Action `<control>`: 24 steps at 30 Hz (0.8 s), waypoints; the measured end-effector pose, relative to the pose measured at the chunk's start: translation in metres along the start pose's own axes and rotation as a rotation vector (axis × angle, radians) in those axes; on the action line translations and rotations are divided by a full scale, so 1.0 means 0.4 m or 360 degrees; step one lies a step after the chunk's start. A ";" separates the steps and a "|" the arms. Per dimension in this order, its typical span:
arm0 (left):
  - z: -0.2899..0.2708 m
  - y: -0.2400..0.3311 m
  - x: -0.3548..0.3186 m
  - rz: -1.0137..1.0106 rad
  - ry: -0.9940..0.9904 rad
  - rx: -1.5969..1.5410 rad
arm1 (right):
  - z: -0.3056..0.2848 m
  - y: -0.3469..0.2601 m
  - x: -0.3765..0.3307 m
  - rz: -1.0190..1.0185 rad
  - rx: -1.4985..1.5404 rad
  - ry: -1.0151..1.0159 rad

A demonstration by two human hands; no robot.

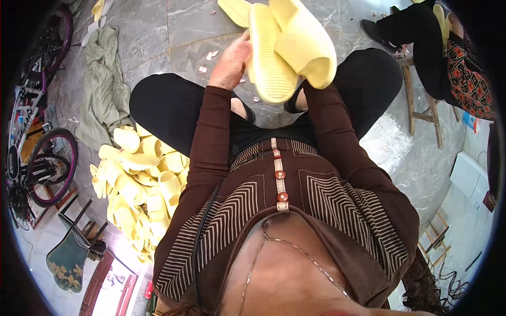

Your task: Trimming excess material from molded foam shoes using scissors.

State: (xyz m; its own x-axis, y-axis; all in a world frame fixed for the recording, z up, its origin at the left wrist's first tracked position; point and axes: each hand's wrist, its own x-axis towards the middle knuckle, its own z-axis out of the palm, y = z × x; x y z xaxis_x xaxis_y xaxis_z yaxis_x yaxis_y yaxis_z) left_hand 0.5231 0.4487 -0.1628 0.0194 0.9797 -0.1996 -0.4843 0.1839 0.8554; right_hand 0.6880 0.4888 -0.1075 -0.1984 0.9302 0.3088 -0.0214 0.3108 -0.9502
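In front of me, above the floor, a pair of pale yellow slide slippers is held up. The left slipper (271, 79) turns its ridged sole toward me, and the right slipper (303, 39) overlaps it. My left hand (234, 60) is closed on the left slipper's edge, its fingers partly hidden behind it. My right forearm (327, 113) reaches up behind the right slipper, which hides that hand and its grip. Past the pair shows another yellow slipper (234, 11); I cannot tell whether it is held or lies on the floor.
A heap of yellow slippers (142, 184) lies at my left, beside a crumpled grey-green cloth (103, 87). Bicycles (52, 163) and a green-backed chair (68, 258) stand further left. A wooden stool (426, 113) and a seated person (427, 39) are at the right. Small scraps (203, 69) dot the floor.
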 end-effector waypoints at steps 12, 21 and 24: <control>-0.148 0.017 0.019 0.0158 0.0652 -0.0256 | -0.089 0.380 0.012 0.1255 0.0915 0.1245; -0.111 -0.001 0.032 0.0450 0.0686 0.0386 | 0.028 -0.010 -0.011 0.0948 0.0633 -0.0563; -0.105 -0.002 0.033 0.0486 0.0691 0.0504 | 0.041 0.032 -0.054 0.1191 0.0585 -0.0680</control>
State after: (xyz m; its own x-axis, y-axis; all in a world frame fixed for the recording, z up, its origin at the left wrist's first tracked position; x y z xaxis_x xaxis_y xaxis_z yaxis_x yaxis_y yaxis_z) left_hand 0.4868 0.4581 -0.1862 -0.4691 0.8821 -0.0424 -0.1270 -0.0199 0.9917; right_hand 0.6761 0.4693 -0.1270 -0.6274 0.6902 -0.3605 -0.0368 -0.4886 -0.8717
